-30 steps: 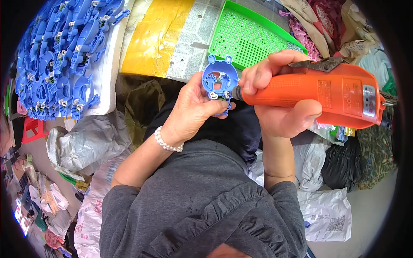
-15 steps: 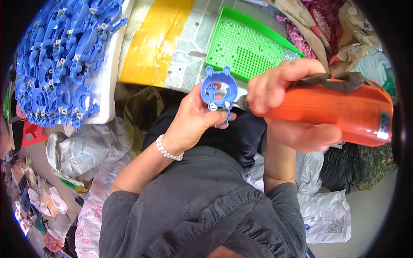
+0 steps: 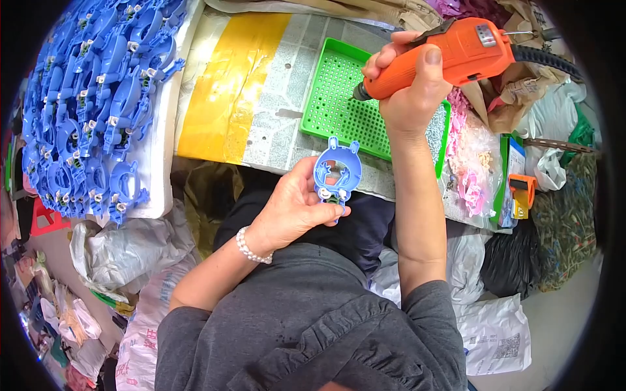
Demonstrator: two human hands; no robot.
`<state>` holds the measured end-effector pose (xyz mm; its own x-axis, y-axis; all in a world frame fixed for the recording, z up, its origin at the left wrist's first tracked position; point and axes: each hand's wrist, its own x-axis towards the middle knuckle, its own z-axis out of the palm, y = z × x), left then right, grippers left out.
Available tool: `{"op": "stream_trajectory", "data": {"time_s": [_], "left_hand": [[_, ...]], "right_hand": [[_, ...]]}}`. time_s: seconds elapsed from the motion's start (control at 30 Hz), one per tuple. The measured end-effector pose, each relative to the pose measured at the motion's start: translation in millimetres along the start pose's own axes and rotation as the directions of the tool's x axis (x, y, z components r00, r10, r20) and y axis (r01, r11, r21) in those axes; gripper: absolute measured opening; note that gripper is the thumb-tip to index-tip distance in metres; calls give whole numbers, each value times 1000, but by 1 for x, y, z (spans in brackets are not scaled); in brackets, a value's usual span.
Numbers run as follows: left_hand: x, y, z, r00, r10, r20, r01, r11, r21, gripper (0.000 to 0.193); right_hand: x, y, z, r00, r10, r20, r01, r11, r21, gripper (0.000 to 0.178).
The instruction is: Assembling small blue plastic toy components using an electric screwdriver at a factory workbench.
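Between the fingers and thumb of my left hand (image 3: pixel 297 205) sits a blue plastic animal-shaped frame (image 3: pixel 338 171), with a round opening, two ear-like stubs and small white parts at its lower end. My right hand (image 3: pixel 414 85) is wrapped round an orange electric screwdriver (image 3: pixel 450 55), whose black cable runs off to the right. The driver's dark nose points down-left over a green perforated tray (image 3: pixel 332 85). At the tray's right end lies a heap of small silvery pieces (image 3: pixel 435 127), probably screws. The driver is apart from the blue frame.
A white board (image 3: pixel 160 189) on the left carries many rows of similar blue frames (image 3: pixel 98 111). Yellow tape (image 3: pixel 228 85) crosses the work surface. Pink pieces (image 3: pixel 471 189) in clear plastic and an orange-handled tool (image 3: pixel 521 189) lie at right. Bags (image 3: pixel 130 254) crowd the floor.
My right hand has carried the screwdriver away from the blue frame, up and over the green tray, and turned it. My left hand has lowered slightly, still holding the frame.
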<state>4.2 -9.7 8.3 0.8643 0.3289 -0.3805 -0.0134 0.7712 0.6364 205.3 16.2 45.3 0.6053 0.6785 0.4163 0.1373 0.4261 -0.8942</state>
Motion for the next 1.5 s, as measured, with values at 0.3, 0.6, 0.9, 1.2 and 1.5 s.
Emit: {"op": "stream_trajectory", "data": {"time_s": [0.3, 0.6, 0.9, 1.2, 1.5], "left_hand": [[0, 1, 0, 1000, 1, -9, 0, 1000, 15, 56], [1, 0, 0, 1000, 3, -3, -3, 1000, 25, 56], [0, -3, -1, 1000, 7, -1, -7, 999, 37, 57], [0, -4, -1, 1000, 19, -20, -18, 996, 82, 55], [-4, 2, 7, 998, 41, -43, -36, 992, 122, 55]], "right_hand": [[3, 11, 2, 996, -67, -59, 73, 992, 106, 37], [4, 13, 1, 997, -34, -63, 41, 993, 110, 34], [1, 11, 1, 996, -72, -51, 77, 990, 117, 36], [-6, -28, -8, 1000, 8, 25, -12, 988, 156, 67], [-67, -76, -7, 917, -23, 397, -184, 861, 473, 87]]}}
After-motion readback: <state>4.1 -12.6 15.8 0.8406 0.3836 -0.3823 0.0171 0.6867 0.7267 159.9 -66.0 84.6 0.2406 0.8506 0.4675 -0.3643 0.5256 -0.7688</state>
